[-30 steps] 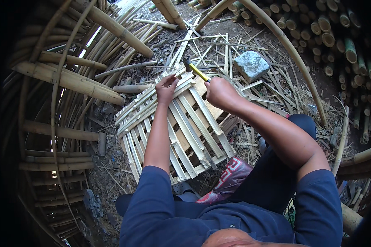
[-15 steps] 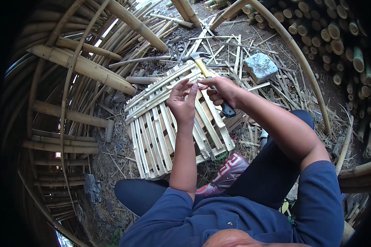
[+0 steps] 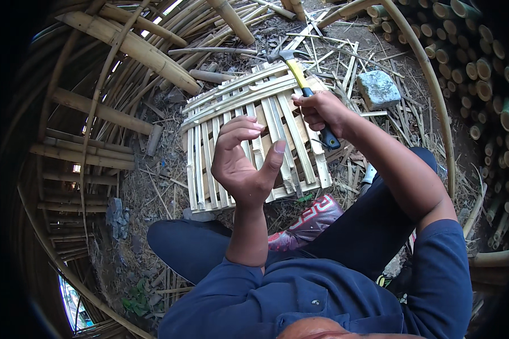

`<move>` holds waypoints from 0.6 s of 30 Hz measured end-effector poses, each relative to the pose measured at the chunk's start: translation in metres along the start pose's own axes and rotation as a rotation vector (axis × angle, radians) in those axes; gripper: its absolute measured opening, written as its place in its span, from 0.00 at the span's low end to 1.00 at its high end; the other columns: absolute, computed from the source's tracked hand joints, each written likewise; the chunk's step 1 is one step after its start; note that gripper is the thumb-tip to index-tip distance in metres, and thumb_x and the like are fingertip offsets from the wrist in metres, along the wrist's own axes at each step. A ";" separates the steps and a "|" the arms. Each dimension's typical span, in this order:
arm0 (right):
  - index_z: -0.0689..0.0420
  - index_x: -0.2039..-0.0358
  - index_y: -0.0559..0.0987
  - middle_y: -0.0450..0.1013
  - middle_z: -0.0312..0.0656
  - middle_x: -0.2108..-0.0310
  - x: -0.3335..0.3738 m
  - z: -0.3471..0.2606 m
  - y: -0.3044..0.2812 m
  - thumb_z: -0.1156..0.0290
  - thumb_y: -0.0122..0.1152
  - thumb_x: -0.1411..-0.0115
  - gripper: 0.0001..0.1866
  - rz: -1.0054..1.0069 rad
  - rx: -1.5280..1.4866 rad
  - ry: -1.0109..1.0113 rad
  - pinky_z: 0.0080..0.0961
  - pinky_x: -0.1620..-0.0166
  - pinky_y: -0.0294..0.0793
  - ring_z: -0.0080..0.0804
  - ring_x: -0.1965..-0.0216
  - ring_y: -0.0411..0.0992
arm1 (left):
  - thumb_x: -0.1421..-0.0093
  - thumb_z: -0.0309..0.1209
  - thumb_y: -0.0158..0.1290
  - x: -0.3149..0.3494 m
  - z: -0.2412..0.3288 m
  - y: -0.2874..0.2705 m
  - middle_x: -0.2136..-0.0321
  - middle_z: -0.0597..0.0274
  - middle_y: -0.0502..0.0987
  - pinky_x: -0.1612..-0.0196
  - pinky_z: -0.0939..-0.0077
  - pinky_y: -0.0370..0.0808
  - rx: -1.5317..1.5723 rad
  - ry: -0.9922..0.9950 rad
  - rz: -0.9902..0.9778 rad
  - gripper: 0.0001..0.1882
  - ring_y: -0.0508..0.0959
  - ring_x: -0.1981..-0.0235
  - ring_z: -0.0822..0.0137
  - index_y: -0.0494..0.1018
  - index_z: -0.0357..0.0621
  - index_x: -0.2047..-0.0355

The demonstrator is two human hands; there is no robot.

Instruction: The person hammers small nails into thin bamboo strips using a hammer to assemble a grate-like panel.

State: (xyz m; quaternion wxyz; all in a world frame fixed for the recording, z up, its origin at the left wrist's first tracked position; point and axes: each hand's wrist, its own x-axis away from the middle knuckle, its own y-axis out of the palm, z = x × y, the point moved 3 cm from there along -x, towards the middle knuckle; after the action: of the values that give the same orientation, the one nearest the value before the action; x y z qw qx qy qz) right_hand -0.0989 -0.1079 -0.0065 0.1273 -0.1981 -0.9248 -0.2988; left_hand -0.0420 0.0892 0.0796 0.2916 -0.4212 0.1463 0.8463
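Note:
My right hand point(image 3: 322, 111) is closed round the handle of a claw hammer point(image 3: 297, 73) with a yellow and black grip. Its dark head points away from me, over the far right corner of a slatted bamboo panel point(image 3: 201, 164). The panel lies on the ground in front of my legs, with pale split strips laid side by side and others crossing them near its far edge. Above the panel's middle I hold up my left hand point(image 3: 243, 158), its fingers curled loosely and the thumb apart. No object shows in it.
A pale stone block point(image 3: 378, 90) stands right of the panel among scattered bamboo offcuts. Cut bamboo poles point(image 3: 483, 68) are stacked at the far right. A bamboo frame point(image 3: 136, 56) rises on the left, and a curved pole point(image 3: 430, 85) arches on the right. A printed bag point(image 3: 305, 226) lies by my legs.
My left hand has drawn back from beside the right one toward me, its fingers spreading apart. The right hand still grips the hammer. The whole view has shifted a little.

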 end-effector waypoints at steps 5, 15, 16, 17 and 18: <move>0.46 0.74 0.68 0.50 0.19 0.84 0.003 0.005 0.003 0.62 0.56 0.28 0.15 0.043 0.081 0.007 0.19 0.83 0.42 0.12 0.86 0.45 | 0.53 0.24 0.73 0.000 0.032 -0.005 0.63 0.60 0.79 0.45 0.61 0.74 -0.038 0.123 -0.002 0.21 0.78 0.53 0.59 0.74 0.43 0.62; 0.44 0.78 0.63 0.50 0.20 0.84 0.005 0.018 0.000 0.62 0.59 0.29 0.21 0.084 0.127 0.032 0.19 0.83 0.42 0.13 0.87 0.45 | 0.53 0.26 0.74 0.000 0.057 -0.020 0.65 0.65 0.80 0.50 0.60 0.76 -0.200 0.244 -0.024 0.18 0.78 0.54 0.58 0.75 0.49 0.67; 0.44 0.78 0.63 0.50 0.20 0.84 0.004 0.019 -0.002 0.62 0.59 0.29 0.20 0.097 0.134 0.025 0.19 0.83 0.42 0.13 0.87 0.45 | 0.53 0.26 0.74 0.000 0.057 -0.021 0.65 0.65 0.80 0.50 0.60 0.76 -0.199 0.244 -0.020 0.18 0.78 0.54 0.58 0.75 0.49 0.67; 0.45 0.77 0.64 0.50 0.20 0.84 0.004 0.020 -0.003 0.62 0.59 0.29 0.19 0.109 0.140 0.020 0.19 0.83 0.42 0.13 0.87 0.45 | 0.53 0.26 0.74 0.001 0.056 -0.022 0.65 0.65 0.80 0.50 0.60 0.77 -0.202 0.253 -0.015 0.18 0.78 0.54 0.58 0.75 0.50 0.68; 0.45 0.77 0.64 0.50 0.20 0.84 0.004 0.022 -0.004 0.62 0.59 0.29 0.19 0.108 0.142 0.021 0.19 0.83 0.42 0.13 0.87 0.45 | 0.53 0.26 0.74 0.001 0.055 -0.023 0.65 0.66 0.80 0.51 0.60 0.77 -0.205 0.262 -0.010 0.17 0.78 0.54 0.58 0.75 0.50 0.68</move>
State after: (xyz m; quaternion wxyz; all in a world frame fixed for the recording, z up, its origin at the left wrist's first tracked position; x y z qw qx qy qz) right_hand -0.1065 -0.0971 -0.0244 0.1668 -0.2350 -0.9302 -0.2272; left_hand -0.0631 0.1344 0.1119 0.2300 -0.5559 0.0939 0.7932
